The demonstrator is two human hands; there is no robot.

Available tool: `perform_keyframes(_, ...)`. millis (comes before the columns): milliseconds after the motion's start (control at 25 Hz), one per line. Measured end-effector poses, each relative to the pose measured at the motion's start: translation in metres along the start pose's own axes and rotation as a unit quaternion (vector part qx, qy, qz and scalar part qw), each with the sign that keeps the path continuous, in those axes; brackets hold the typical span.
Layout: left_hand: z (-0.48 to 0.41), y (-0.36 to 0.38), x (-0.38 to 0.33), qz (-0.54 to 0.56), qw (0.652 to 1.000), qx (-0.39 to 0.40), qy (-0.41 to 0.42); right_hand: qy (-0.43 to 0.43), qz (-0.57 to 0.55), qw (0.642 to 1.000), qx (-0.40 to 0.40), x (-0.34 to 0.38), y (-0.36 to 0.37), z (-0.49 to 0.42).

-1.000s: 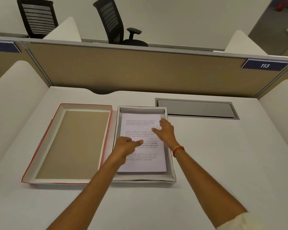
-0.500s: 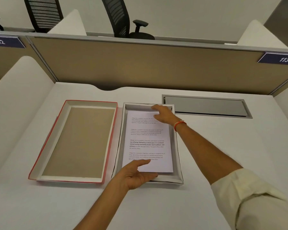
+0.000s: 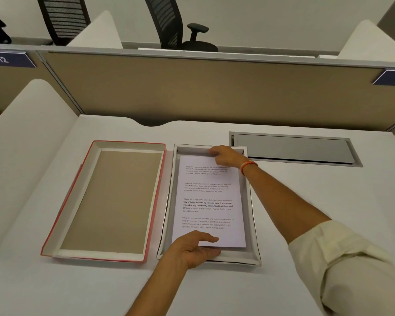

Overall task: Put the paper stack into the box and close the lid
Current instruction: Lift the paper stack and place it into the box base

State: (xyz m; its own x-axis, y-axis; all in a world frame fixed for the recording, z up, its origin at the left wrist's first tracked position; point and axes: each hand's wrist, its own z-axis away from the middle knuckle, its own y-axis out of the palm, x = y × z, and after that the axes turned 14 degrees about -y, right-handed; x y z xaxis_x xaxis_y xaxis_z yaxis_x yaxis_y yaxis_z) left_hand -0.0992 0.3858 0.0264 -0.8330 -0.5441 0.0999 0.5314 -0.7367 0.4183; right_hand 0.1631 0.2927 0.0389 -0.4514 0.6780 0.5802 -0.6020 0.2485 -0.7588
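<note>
A stack of white printed paper (image 3: 209,195) lies flat inside the shallow white box (image 3: 252,215) in the middle of the desk. The red-edged lid (image 3: 114,201) lies upside down just left of the box, its brown inside facing up. My left hand (image 3: 192,249) is at the stack's near edge, thumb on top of the sheets and fingers along the edge below. My right hand (image 3: 226,155), with an orange band at the wrist, reaches to the stack's far edge, its fingers curled on that edge against the box's far wall.
A grey metal cable hatch (image 3: 292,148) is set into the desk (image 3: 317,197) at the back right of the box. A tan partition (image 3: 192,92) closes the back, a white side divider (image 3: 27,151) the left. Office chairs stand beyond.
Both hands left the middle of the top sheet. My left hand drew back to the near edge and my right hand reached to the far edge. The stack stays in the box.
</note>
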Motion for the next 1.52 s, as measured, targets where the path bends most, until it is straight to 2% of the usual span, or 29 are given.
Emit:
perform_keyframes(600, -0.006, 0.003, 0.000, 0.015, 0.999, -0.031, 0.002, 0.000, -0.066, 0.998, -0.007, -0.006, -0.001, -0.015)
perform_keyframes(1520, -0.006, -0.002, 0.000, 0.018, 1.000, -0.010, 0.004, 0.015, -0.055, 0.998, 0.006, 0.000, -0.003, -0.011)
